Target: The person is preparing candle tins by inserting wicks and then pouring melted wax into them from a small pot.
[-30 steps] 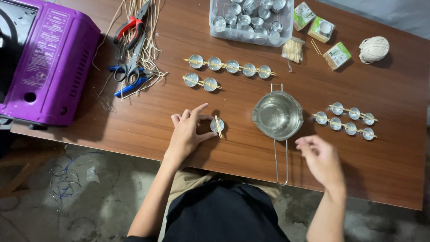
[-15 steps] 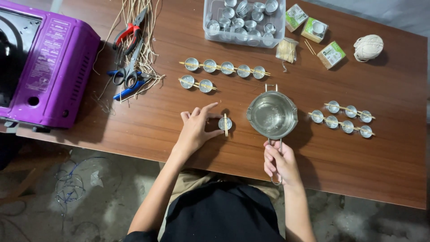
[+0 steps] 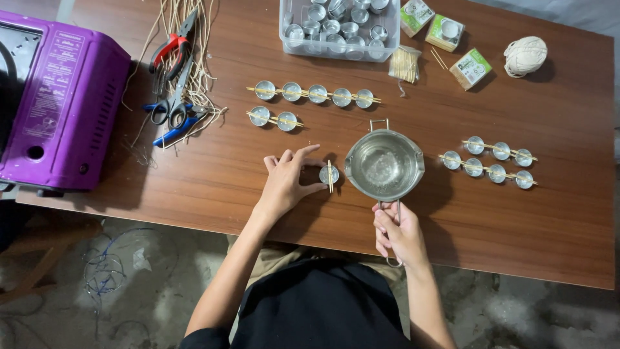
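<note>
- The small round metal cup [image 3: 328,174], with thin wooden sticks laid across it, is steadied on the brown wooden tabletop [image 3: 226,174] by the left hand [image 3: 287,182], its grip loosely spread, thumb and forefinger touching.
- The wire handle of the round steel pouring pot [image 3: 385,167] is clasped in the closed grip of the right hand [image 3: 397,234], just beside the cup.

The purple stove [image 3: 61,103] and clear tub [image 3: 342,29] run off frame.
</note>
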